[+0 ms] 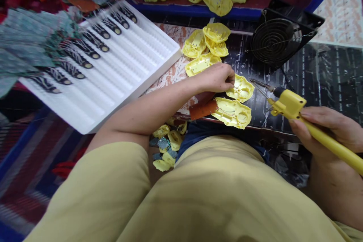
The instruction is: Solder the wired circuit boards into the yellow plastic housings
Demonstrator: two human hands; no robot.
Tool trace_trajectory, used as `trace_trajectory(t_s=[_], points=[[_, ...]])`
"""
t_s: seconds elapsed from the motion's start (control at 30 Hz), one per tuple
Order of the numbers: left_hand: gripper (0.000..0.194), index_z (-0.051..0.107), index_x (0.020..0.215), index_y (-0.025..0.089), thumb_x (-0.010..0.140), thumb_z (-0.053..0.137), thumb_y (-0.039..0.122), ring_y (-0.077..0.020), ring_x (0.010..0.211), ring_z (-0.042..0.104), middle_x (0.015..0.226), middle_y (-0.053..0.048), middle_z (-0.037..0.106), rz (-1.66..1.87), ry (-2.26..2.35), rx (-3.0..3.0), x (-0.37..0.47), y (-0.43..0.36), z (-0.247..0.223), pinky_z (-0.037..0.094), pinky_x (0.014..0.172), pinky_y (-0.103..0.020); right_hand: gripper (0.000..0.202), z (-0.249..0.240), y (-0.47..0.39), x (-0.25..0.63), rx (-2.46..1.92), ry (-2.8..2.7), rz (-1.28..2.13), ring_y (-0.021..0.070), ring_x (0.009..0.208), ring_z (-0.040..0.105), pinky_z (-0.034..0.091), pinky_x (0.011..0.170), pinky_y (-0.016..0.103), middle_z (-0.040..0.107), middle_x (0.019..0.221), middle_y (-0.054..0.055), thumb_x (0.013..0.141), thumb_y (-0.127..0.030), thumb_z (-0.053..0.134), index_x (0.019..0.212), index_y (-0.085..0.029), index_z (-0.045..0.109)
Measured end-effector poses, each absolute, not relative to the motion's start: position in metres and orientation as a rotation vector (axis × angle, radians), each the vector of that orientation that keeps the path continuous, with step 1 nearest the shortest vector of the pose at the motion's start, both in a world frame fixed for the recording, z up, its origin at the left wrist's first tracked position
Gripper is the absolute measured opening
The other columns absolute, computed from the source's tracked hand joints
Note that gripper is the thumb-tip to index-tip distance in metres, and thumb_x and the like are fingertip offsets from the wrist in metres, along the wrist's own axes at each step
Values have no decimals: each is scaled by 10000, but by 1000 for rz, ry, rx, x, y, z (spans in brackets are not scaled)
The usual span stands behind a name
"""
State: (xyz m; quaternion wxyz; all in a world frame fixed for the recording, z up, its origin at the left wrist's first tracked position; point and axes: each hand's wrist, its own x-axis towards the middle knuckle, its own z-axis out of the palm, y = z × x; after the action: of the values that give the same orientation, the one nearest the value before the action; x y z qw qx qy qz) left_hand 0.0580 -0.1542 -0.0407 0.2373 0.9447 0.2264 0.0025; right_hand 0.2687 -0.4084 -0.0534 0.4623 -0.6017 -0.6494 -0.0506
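My right hand point(329, 130) is wrapped round the yellow handle of a soldering iron point(289, 104). The iron's dark tip points left, just short of a yellow plastic shell point(244, 90), and a thin wire runs beside it. Over that shell's left side, the fingers of my left hand point(217, 77) are pinched together; whatever they hold is hidden. Closer to my body lies a second yellow shell point(234, 112) with thin wires inside. An orange-brown circuit board point(202, 109) overlaps its left end. Behind my left wrist is another open yellow shell point(200, 63).
A black fan point(273, 39) stands behind the iron. Left of my forearm is a white foam tray point(136, 58) with wired round black parts point(93, 51) and green boards point(31, 41). A blue-edged bin point(181, 8) at the back holds yellow shells; more lie below the table edge.
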Motion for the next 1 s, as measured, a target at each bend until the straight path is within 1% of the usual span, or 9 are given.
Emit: trace_trajectory(t_s=[0.07, 0.13, 0.2, 0.4, 0.47, 0.63, 0.7, 0.87, 1.0], points=[[137, 827, 888, 177, 843, 699, 192, -215, 957, 692, 941, -52, 768, 3, 616, 2590, 58, -153, -42, 521, 927, -340, 270, -61, -413, 269, -1432, -1652, -260, 204, 712, 806, 680, 610, 284, 843, 932, -12, 857, -300, 951, 1090, -273, 817], [139, 827, 890, 179, 844, 697, 197, -214, 970, 693, 949, -49, 774, 2, 594, 2596, 59, -152, -43, 519, 931, -338, 501, -69, -416, 267, -1492, -1616, -297, 225, 734, 816, 695, 640, 319, 852, 998, -6, 886, -282, 926, 1360, -298, 764], [135, 822, 890, 179, 843, 697, 202, -209, 968, 697, 942, -42, 776, 5, 581, 2608, 59, -151, -44, 520, 928, -330, 589, -77, -417, 264, -1546, -1531, -275, 244, 794, 829, 707, 689, 348, 853, 1051, 0, 896, -277, 918, 1449, -316, 718], [173, 815, 960, 161, 865, 678, 208, -216, 977, 724, 992, -64, 797, -7, 604, 2640, 55, -156, -40, 535, 936, -336, 244, -78, -410, 255, -1379, -1518, -207, 205, 672, 787, 667, 591, 303, 829, 891, -31, 850, -244, 946, 1049, -290, 814], [231, 807, 1064, 159, 888, 680, 239, -210, 981, 729, 1036, -67, 807, 69, 615, 2607, 49, -157, -41, 543, 942, -332, 256, -77, -410, 253, -1410, -1504, -190, 209, 689, 795, 676, 609, 302, 833, 905, -36, 856, -236, 940, 1065, -307, 812], [228, 804, 1094, 176, 945, 662, 275, -185, 937, 740, 988, -39, 816, 159, 681, 2518, 41, -159, -46, 547, 956, -320, 570, -81, -414, 252, -1534, -1470, -191, 235, 747, 824, 695, 641, 313, 855, 1019, -13, 904, -357, 919, 1437, -356, 718], [232, 812, 1096, 181, 929, 686, 281, -206, 977, 748, 1006, -44, 819, 140, 711, 2564, 44, -160, -46, 547, 984, -343, 515, -82, -414, 251, -1544, -1463, -195, 240, 768, 830, 705, 666, 317, 856, 1034, -4, 914, -355, 909, 1402, -346, 742], [266, 824, 1112, 188, 922, 654, 262, -272, 1122, 748, 1127, -79, 816, 12, 778, 2672, 55, -164, -39, 544, 1031, -399, 236, -83, -410, 250, -1423, -1455, -267, 221, 652, 792, 675, 572, 314, 838, 892, -22, 881, -313, 930, 1081, -302, 805], [291, 824, 1104, 196, 933, 588, 189, -289, 1188, 734, 1184, -89, 807, -72, 797, 2698, 59, -167, -36, 534, 1042, -411, 261, -86, -408, 252, -1370, -1481, -252, 211, 656, 792, 674, 590, 298, 841, 904, -13, 877, -277, 927, 1106, -293, 802]])
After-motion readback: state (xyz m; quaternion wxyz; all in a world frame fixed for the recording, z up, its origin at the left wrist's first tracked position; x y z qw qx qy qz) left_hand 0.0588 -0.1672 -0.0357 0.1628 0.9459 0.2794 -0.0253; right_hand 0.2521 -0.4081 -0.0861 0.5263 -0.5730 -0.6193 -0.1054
